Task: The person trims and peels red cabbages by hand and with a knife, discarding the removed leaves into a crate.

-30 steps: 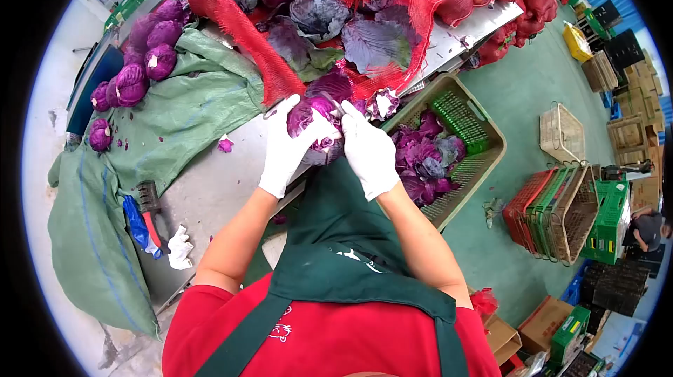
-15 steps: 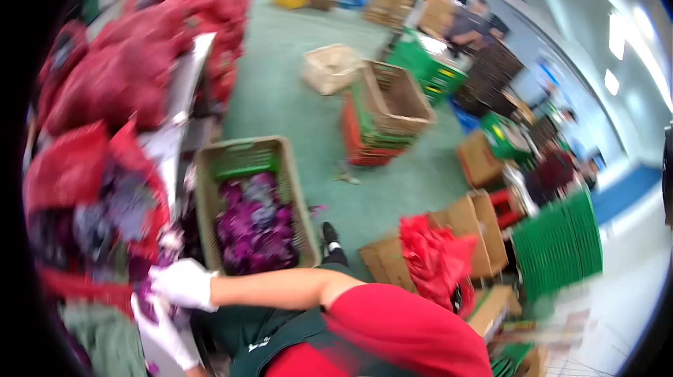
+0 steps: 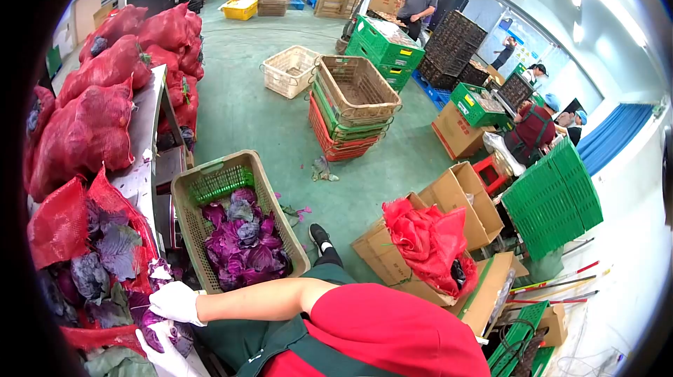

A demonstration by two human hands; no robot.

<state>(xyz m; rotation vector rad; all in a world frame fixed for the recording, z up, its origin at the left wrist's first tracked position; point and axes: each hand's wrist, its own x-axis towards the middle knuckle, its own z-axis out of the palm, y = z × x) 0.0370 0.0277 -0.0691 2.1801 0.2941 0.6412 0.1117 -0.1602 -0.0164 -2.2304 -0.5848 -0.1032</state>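
Note:
A red cabbage [image 3: 184, 340] is at the lower left, by the table edge. My left hand [image 3: 167, 354], in a white glove, cups it from below with the thumb raised along it. From above, my right hand [image 3: 175, 303], also gloved, is closed with its fingertips at the cabbage's upper side; whether they pinch a leaf is hidden. Right beside the hands, an opened red mesh sack [image 3: 62, 226] holds several cabbages [image 3: 90, 275]. A plastic crate [image 3: 184, 198] on the floor contains loose purple leaves [image 3: 242, 247].
Full red sacks [image 3: 87, 132] line the metal table [image 3: 133, 174]. Stacked crates [image 3: 354, 107] and a white basket [image 3: 291, 72] stand ahead on the floor. To the right are cardboard boxes [image 3: 459, 198], a red bag [image 3: 427, 240] and green crates [image 3: 554, 198]. Other people [image 3: 419, 2] are farther back.
The view has sharpened and tilted, so the floor crate appears lower and more left. Both hands stay at the cabbage, with the right hand slightly lower in view.

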